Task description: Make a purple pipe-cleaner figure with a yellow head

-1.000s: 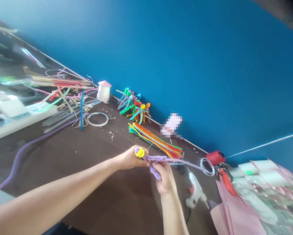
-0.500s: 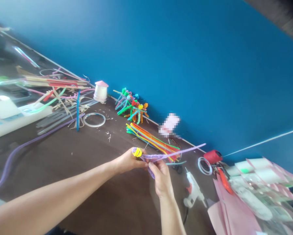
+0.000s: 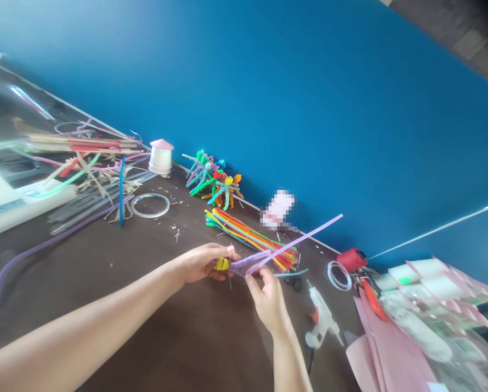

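Note:
My left hand [image 3: 205,262] is closed around the body of a pipe cleaner figure, whose yellow coil [image 3: 222,263] shows between the fingers. Purple pipe cleaner legs stick out of it to the right. My right hand [image 3: 266,291] pinches a purple pipe cleaner [image 3: 301,239] near its lower end; its long straight free part points up and right. A thin wire-like strand hangs by the left fingers. Beyond the hands lies a bundle of coloured pipe cleaners [image 3: 247,234].
Several small pipe cleaner figures [image 3: 215,177] stand by the blue wall. A glue gun [image 3: 322,318], red thread spool [image 3: 351,260] and pink sheets [image 3: 380,343] lie at right. At left are a clear ring [image 3: 150,206], a white pot with pink lid [image 3: 161,157] and strewn sticks [image 3: 84,144].
The right hand has shifted its pinch along the purple pipe cleaner, which now angles more steeply upward. The left hand has turned, covering more of the yellow coil, and the purple legs have spread apart.

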Demonstrator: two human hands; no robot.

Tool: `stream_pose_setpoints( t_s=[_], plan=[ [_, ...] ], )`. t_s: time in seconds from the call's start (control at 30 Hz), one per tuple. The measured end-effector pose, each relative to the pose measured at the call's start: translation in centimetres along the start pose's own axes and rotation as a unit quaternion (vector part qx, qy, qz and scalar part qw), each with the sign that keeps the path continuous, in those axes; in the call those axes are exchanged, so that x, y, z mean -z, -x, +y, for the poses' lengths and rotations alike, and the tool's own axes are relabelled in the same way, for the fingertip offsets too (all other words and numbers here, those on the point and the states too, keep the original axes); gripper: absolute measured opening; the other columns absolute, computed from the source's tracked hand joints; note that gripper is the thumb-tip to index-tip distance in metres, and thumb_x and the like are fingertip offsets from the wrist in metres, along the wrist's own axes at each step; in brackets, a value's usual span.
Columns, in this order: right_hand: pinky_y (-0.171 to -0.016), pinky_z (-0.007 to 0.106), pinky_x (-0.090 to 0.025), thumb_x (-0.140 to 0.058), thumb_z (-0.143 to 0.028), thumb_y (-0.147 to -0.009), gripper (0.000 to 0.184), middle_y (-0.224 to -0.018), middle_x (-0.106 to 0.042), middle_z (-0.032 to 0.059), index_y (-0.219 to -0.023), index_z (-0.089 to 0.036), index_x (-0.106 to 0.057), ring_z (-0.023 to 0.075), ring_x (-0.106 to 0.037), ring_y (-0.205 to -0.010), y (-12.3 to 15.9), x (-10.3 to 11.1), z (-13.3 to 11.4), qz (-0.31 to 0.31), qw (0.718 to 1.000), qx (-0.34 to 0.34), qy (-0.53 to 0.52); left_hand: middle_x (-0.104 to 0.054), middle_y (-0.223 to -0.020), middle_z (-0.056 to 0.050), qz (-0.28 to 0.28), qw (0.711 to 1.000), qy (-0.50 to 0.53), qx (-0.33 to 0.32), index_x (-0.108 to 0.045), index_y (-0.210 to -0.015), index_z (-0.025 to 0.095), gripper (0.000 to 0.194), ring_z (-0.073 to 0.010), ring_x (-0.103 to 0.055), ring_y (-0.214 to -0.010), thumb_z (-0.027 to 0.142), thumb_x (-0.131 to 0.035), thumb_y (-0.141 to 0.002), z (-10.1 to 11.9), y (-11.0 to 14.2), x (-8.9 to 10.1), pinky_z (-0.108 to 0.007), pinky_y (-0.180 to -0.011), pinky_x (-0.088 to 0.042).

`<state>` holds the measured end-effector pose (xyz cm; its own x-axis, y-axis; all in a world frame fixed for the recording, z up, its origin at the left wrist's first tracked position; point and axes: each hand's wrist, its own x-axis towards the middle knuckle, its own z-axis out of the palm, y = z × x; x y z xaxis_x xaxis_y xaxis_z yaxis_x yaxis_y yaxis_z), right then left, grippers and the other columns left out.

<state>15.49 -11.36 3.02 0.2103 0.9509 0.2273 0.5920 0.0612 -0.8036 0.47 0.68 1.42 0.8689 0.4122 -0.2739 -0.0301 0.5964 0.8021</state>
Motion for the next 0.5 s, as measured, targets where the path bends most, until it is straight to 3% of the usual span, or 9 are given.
stream_pose_setpoints(
  t_s=[0.1, 0.2, 0.33, 0.5],
  plan=[
    [-0.069, 0.025, -0.042, -0.047, -0.022, -0.08, 0.01, -0.073, -0.059, 0.0024, -0.078, -0.016, -0.055, 0.0147, -0.055, -0.07, 0.0, -0.1, -0.2, -0.001, 1.0, 0.013, 0.011, -0.064, -0.074, -0.005, 0.006, 0.997, -0.072, 0.028, -0.064, -0.077, 0.012, 0.031, -0.0116, -0.057, -0.061, 0.035, -0.07, -0.058, -0.2, -0.1, -0.2, -0.02, -0.053, -0.044],
    [-0.07, 0.026, -0.043, -0.048, -0.021, -0.079, 0.01, -0.075, -0.059, 0.0033, -0.077, -0.016, -0.056, 0.0152, -0.056, -0.072, 0.0, -0.1, -0.1, 0.003, 1.0, 0.02, 0.021, -0.065, -0.074, -0.005, 0.017, 0.994, -0.109, 0.027, -0.065, -0.075, 0.012, 0.026, -0.0102, -0.056, -0.06, 0.03, -0.07, -0.057, -0.6, -0.2, -0.4, -0.02, -0.057, -0.044],
    [-0.068, 0.026, -0.044, -0.05, -0.022, -0.077, 0.01, -0.073, -0.061, 0.0041, -0.078, -0.015, -0.057, 0.0158, -0.056, -0.07, -0.1, -0.1, 0.2, 0.034, 0.999, -0.008, 0.005, -0.065, -0.066, -0.002, 0.035, 0.988, -0.145, -0.031, -0.065, -0.073, 0.012, 0.023, -0.0105, -0.054, -0.06, 0.028, -0.068, -0.057, -1.1, -0.5, -0.9, -0.021, -0.06, -0.041],
    [-0.062, 0.025, -0.044, -0.055, -0.021, -0.073, 0.007, -0.067, -0.058, 0.0009, -0.077, -0.016, -0.057, 0.0136, -0.054, -0.063, -0.1, -0.3, 0.4, 0.019, 0.992, -0.071, -0.105, -0.055, -0.054, 0.004, 0.118, 0.945, -0.278, -0.126, -0.061, -0.064, 0.013, 0.021, -0.0075, -0.044, -0.051, 0.028, -0.069, -0.053, -1.4, -0.6, -1.6, -0.019, -0.049, -0.031]
  ],
)
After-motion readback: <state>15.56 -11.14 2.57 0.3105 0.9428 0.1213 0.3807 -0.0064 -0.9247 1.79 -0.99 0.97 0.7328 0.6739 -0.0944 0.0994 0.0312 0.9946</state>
